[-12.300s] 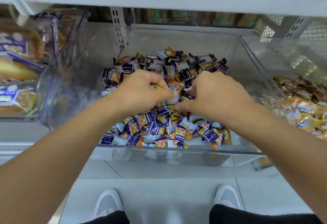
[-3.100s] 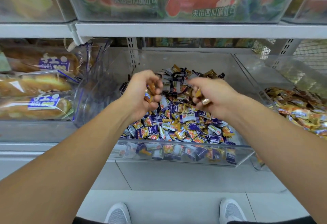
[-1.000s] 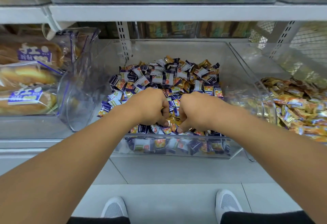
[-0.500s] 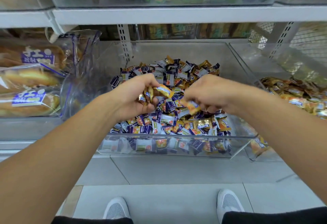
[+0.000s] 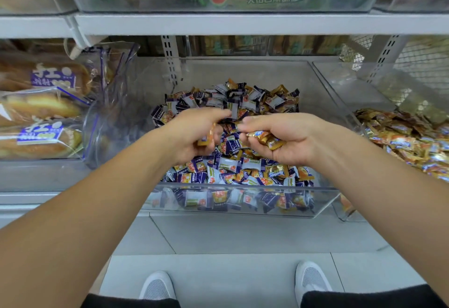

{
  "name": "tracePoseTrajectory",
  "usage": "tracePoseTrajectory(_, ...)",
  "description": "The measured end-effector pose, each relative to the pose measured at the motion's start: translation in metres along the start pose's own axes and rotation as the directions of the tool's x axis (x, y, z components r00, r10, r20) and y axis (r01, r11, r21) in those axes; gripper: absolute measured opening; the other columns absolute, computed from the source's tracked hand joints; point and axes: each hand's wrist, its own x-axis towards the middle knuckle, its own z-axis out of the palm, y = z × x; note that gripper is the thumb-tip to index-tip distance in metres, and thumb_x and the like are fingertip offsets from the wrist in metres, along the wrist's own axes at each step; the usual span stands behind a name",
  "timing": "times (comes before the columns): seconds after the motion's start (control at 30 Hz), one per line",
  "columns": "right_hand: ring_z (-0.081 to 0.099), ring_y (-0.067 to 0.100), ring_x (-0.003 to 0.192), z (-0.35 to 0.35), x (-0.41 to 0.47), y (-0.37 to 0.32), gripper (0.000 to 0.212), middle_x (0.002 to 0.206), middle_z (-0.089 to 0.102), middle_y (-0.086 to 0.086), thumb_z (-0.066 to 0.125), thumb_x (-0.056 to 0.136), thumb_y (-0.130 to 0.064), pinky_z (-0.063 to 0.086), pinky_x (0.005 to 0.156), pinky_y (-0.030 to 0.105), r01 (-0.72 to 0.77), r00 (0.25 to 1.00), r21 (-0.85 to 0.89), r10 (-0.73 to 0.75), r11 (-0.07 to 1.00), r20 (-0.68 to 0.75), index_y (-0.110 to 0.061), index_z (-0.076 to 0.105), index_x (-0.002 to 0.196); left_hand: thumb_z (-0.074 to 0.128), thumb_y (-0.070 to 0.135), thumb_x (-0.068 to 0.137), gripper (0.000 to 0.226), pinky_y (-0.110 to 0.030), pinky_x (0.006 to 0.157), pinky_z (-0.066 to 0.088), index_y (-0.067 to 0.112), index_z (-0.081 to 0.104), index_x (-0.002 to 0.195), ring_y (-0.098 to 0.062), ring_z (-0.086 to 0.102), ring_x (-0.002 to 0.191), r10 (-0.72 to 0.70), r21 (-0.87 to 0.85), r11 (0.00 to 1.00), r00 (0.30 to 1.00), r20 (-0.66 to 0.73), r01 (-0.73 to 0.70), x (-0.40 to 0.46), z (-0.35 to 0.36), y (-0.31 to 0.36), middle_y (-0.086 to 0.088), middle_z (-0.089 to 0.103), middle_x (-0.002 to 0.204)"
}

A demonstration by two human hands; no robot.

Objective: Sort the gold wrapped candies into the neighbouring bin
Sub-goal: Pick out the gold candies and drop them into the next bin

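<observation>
While both hands hover over the clear plastic bin [image 5: 243, 210] of mixed purple and gold sweets, the right hand [image 5: 286, 137] clasps several gold wrapped candies [image 5: 267, 138]; the left hand [image 5: 194, 135] pinches one gold candy [image 5: 206, 137].

The clear middle bin [image 5: 243, 200] holds a mix of purple-and-white and orange-printed candies [image 5: 226, 166], with a few gold wrapped candies [image 5: 279, 89] among them; more gold ones [image 5: 267, 138] sit in the right hand [image 5: 289, 137]. The right bin [image 5: 349, 118] is all gold and orange wrappers [image 5: 408, 137]. Left, golden-brown bread [image 5: 38, 108] carries purple-and-white labels. The shelf [image 5: 243, 24] is pale grey, the shoes [image 5: 158, 286] white mesh
</observation>
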Motion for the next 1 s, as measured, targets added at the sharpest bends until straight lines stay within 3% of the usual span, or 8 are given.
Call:
tracePoseTrajectory(0.07, 0.069, 0.016, 0.064, -0.005, 0.004, 0.001, 0.012, 0.080, 0.068, 0.014, 0.068, 0.089, 0.001, 0.056, 0.048, 0.021, 0.029, 0.998, -0.185, -0.038, 0.982, -0.047, 0.000, 0.069, 0.100, 0.064, 0.043, 0.094, 0.033, -0.018, 0.038, 0.035, 0.011, 0.064, 0.090, -0.011, 0.041, 0.044, 0.185, 0.449, 0.875, 0.982, 0.038, -0.182, 0.001, 0.006, -0.008, -0.002, 0.046, 0.060)
tracePoseTrajectory(0.13, 0.063, 0.015, 0.057, -0.008, 0.005, 0.002, 0.008, 0.076, 0.068, 0.013, 0.072, 0.088, -0.004, 0.053, 0.047, 0.024, 0.054, 0.974, -0.595, -0.173, 0.802, -0.145, -0.001, 0.073, 0.095, 0.065, 0.045, 0.092, 0.036, -0.015, 0.038, 0.031, 0.010, 0.070, 0.084, -0.010, 0.037, 0.037, 0.344, 0.694, 0.631, 0.927, 0.152, -0.348, 0.005, 0.007, -0.012, -0.005, 0.049, 0.053)
tracePoseTrajectory(0.27, 0.059, 0.019, 0.056, -0.004, 0.003, 0.006, 0.013, 0.073, 0.069, 0.012, 0.074, 0.089, -0.019, 0.045, 0.045, 0.024, -0.025, 0.982, -0.987, -0.180, 0.157, -0.053, -0.009, 0.077, 0.097, 0.076, 0.042, 0.083, 0.016, -0.026, 0.065, 0.050, 0.026, 0.079, 0.085, -0.006, 0.060, 0.068, 0.249, 0.834, 0.366, 0.907, 0.339, -0.412, 0.013, 0.006, -0.015, 0.003, 0.073, 0.084)
tracePoseTrajectory(0.4, 0.067, 0.022, 0.092, -0.009, 0.013, 0.010, 0.025, 0.110, 0.072, 0.006, 0.068, 0.094, -0.021, 0.056, 0.079, 0.032, -0.042, 0.964, -0.975, -0.267, -0.216, 0.018, -0.013, 0.072, 0.117, 0.082, 0.041, 0.077, 0.020, -0.029, 0.082, 0.051, 0.029, 0.079, 0.092, -0.002, 0.061, 0.091, 0.181, 0.877, 0.254, 0.910, 0.372, -0.409, 0.015, 0.009, -0.016, 0.023, 0.070, 0.087)
tracePoseTrajectory(0.47, 0.065, 0.027, 0.105, -0.013, 0.014, 0.005, 0.027, 0.119, 0.069, 0.008, 0.067, 0.095, -0.023, 0.055, 0.090, 0.038, -0.057, 0.931, -0.972, -0.364, -0.228, 0.031, -0.012, 0.071, 0.119, 0.084, 0.041, 0.074, 0.018, -0.025, 0.074, 0.049, 0.027, 0.079, 0.085, 0.003, 0.057, 0.080, 0.187, 0.898, 0.189, 0.912, 0.365, -0.398, 0.016, 0.006, -0.014, 0.028, 0.065, 0.071)
tracePoseTrajectory(0.6, 0.069, 0.020, 0.089, -0.015, 0.011, 0.004, 0.019, 0.102, 0.075, 0.003, 0.080, 0.083, -0.022, 0.056, 0.077, 0.032, -0.013, 0.938, -0.994, -0.346, -0.105, 0.024, -0.013, 0.078, 0.101, 0.086, 0.038, 0.072, 0.016, -0.029, 0.072, 0.051, 0.025, 0.079, 0.078, -0.008, 0.061, 0.080, 0.127, 0.929, 0.151, 0.939, 0.320, -0.337, 0.016, -0.005, -0.010, 0.012, 0.070, 0.080)
tracePoseTrajectory(0.8, 0.056, 0.025, 0.072, -0.010, 0.025, 0.022, 0.026, 0.076, 0.055, 0.003, 0.078, 0.083, -0.020, 0.052, 0.070, 0.036, -0.085, 0.942, -0.958, -0.334, -0.272, 0.011, -0.015, 0.052, 0.082, 0.082, 0.048, 0.073, 0.024, -0.025, 0.058, 0.042, 0.025, 0.080, 0.082, -0.012, 0.057, 0.064, 0.177, 0.865, 0.352, 0.933, 0.314, -0.358, 0.014, 0.006, -0.010, 0.006, 0.068, 0.069)
tracePoseTrajectory(1.0, 0.065, 0.030, 0.082, -0.010, 0.026, 0.019, 0.021, 0.085, 0.065, 0.009, 0.078, 0.079, -0.012, 0.054, 0.068, 0.035, -0.059, 0.926, -0.974, -0.376, -0.219, 0.028, -0.013, 0.057, 0.078, 0.086, 0.045, 0.071, 0.046, -0.031, 0.056, 0.039, 0.008, 0.059, 0.067, -0.022, 0.045, 0.059, 0.130, 0.939, 0.210, 0.959, 0.250, -0.273, 0.019, 0.032, -0.018, -0.006, 0.050, 0.060)
